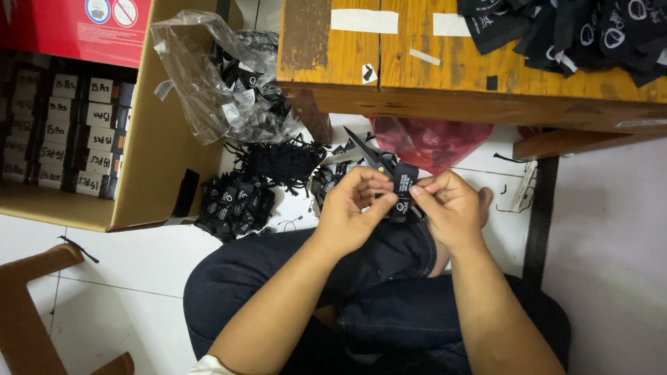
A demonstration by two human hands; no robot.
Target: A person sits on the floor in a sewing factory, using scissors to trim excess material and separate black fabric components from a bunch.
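Observation:
Over my lap, my left hand (351, 208) and my right hand (448, 208) both pinch a small black fabric label (403, 182) with white print. A pair of black scissors (368, 153) points up and left from between my hands; which hand carries it is unclear. On the white tiled floor just beyond my knees lie a pile of black labels (233, 201) and a tangle of black threads (281, 161).
A clear plastic bag (215, 76) of black labels leans against an open cardboard box (156, 139) packed with bundled stacks. A wooden table (451, 76) carries more black labels (583, 28) at top right. A red plastic bag (431, 142) lies under it. A wooden stool (35, 298) stands at bottom left.

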